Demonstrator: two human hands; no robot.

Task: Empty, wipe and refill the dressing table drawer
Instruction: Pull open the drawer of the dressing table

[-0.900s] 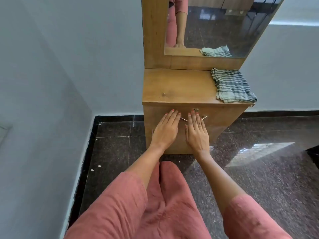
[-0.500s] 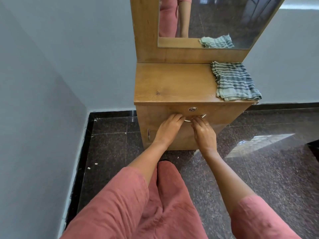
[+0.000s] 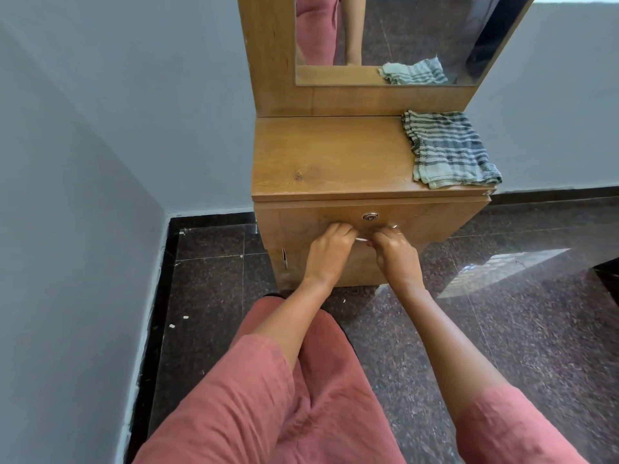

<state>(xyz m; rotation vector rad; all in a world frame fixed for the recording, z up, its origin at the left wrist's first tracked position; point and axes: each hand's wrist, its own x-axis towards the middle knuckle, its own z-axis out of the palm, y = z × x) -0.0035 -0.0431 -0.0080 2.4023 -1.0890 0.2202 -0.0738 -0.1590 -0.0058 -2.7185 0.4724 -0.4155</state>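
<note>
Head view looked down past pink-sleeved arms to a wooden dressing table (image 3: 335, 102) set in a corner of the room. The task's drawer (image 3: 435, 219) sat directly under its top, its front apparently closed, since no gap showed any contents. Both hands were at the one curved metal handle (image 3: 361, 239) in the middle of that front. The left hand (image 3: 330, 252) had its fingers curled over the handle's left part, and the right hand (image 3: 397, 254), which wore a ring, had its fingers curled round the right part. The two hands nearly touched, with a short bare stretch of metal between them. Gripping at the centre with both hands looked like a way to draw the drawer out straight rather than skewed (a judgement, not something shown). Just above the handle sat one round lock (image 3: 370, 216); whether it was turned I could not tell. One striped cloth (image 3: 449, 149) lay crumpled on the right side of the surface (image 3: 328, 155), well apart from the hands, probably left there to be near for the wiping step. Counted, there were one drawer, one handle, one lock, one cloth (its double in the single mirror (image 3: 402, 35) was only a reflection) and two hands. Emptying had evidently not begun.
</note>
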